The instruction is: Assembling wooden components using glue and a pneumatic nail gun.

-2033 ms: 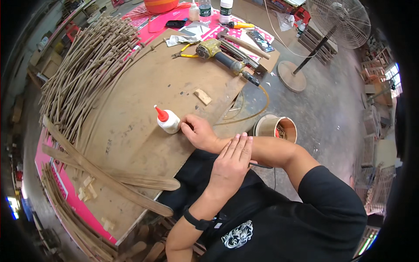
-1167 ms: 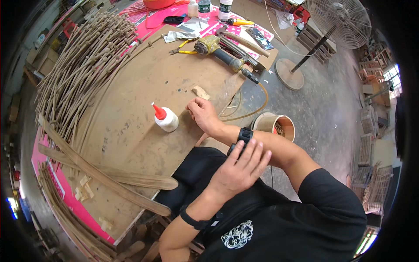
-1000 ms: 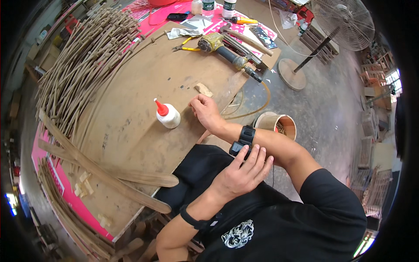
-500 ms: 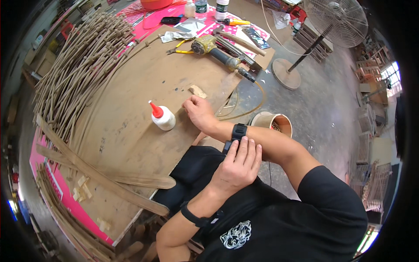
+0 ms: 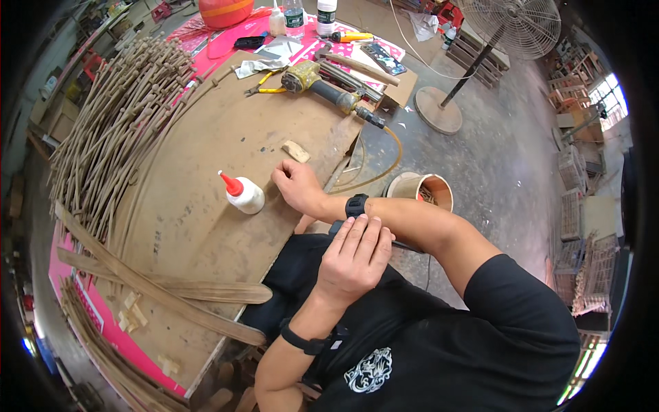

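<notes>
My right hand (image 5: 299,188) rests at the table edge, fingers curled into a loose fist with nothing visible in them. A black watch-like strap (image 5: 357,204) circles its wrist. My left hand (image 5: 353,264) lies across that wrist, its fingers extended and together over a small dark boxy device (image 5: 336,227) beside the strap, partly covering it. Another black band (image 5: 302,338) is on my left wrist. Left of my right hand stands a white squeeze bottle (image 5: 247,199) with a red nozzle. Just beyond the hand lies a small pale wood piece (image 5: 296,152).
A heap of thin wooden sticks (image 5: 123,117) covers the table's left side; long curved slats (image 5: 165,288) lie nearer. Farther off are an air nailer (image 5: 322,89) with hose, yellow-handled pliers (image 5: 268,89) and a hammer (image 5: 364,65). A bucket (image 5: 439,189) and a fan (image 5: 511,27) stand right.
The view has shifted, moving most of the scene slightly leftward in the picture. More of the dark device shows beside my left fingers; both hands keep about the same pose.
</notes>
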